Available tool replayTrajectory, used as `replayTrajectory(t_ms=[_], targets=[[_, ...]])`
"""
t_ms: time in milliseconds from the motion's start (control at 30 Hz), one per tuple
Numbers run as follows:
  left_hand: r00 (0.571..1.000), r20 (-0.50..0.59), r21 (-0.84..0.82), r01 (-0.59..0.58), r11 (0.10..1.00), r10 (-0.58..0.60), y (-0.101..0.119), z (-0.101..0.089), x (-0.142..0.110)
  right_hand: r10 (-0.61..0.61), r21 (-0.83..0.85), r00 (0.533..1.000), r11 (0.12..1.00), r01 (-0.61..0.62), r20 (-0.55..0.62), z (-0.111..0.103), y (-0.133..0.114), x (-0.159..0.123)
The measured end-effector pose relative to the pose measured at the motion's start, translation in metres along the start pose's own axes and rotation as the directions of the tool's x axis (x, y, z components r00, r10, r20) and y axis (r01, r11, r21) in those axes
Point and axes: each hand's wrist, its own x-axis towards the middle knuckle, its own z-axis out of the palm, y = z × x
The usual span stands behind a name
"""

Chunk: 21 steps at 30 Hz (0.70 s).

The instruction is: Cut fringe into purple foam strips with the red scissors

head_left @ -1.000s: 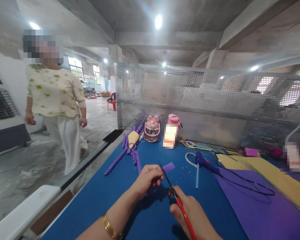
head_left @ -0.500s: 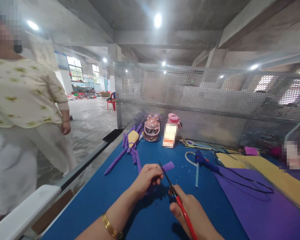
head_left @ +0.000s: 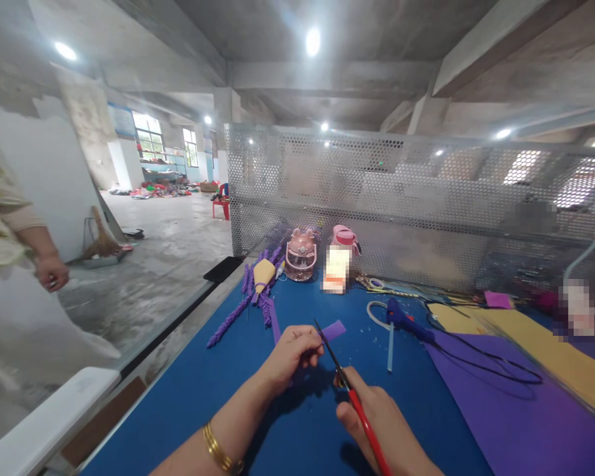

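My left hand (head_left: 296,357) pinches a purple strip (head_left: 334,329), whose free end sticks out to the right past the fingers. In my right hand (head_left: 371,410) is a pair of scissors (head_left: 359,411) with red handles. Its dark blades point up and left, close by my left fingertips and across the strip. Whether the blades are fully closed cannot be made out. Beyond my left hand lies a bundle of purple braided flower stems (head_left: 228,324) with a yellow wrapped piece (head_left: 264,274). A purple ribbon (head_left: 274,320) runs from the bundle toward my left hand.
On the blue table (head_left: 178,403) are a pink bear-eared bottle (head_left: 301,254), a blue glue gun (head_left: 401,317) with a black cord, and purple sheets (head_left: 510,396). Yellow sheets (head_left: 550,340) lie at right. A perforated metal screen (head_left: 401,192) stands behind. At left, a person's hand (head_left: 52,271) shows.
The person at the left has moved further left, partly out of view, uncovering a broom and wall. My hands, the strip and the scissors have hardly moved.
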Motion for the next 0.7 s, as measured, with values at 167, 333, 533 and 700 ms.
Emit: replayTrajectory(t_ms=[167, 333, 533, 700], targets=[[1.000, 0.006, 0.016, 0.020, 1.000, -0.020, 0.0011, -0.0003, -0.0005, -0.009, 0.010, 1.000, 1.000, 0.009, 0.014, -0.0016, -0.0012, -0.0004], [1.000, 0.001, 0.014, 0.015, 1.000, -0.015, 0.0003, -0.0005, 0.0000, -0.007, 0.010, 1.000, 1.000, 0.006, 0.025, -0.0046, -0.0040, -0.0016], [1.000, 0.002, -0.006, 0.012, 1.000, -0.012, -0.0010, -0.0009, 0.0012, -0.011, 0.001, 1.000, 1.000, 0.011, -0.007, -0.0016, -0.0025, -0.0005], [1.000, 0.005, 0.003, 0.017, 1.000, -0.017, -0.0006, -0.0011, 0.0007, -0.021, -0.011, 1.000, 1.000, 0.021, -0.016, 0.0003, -0.0012, -0.0015]])
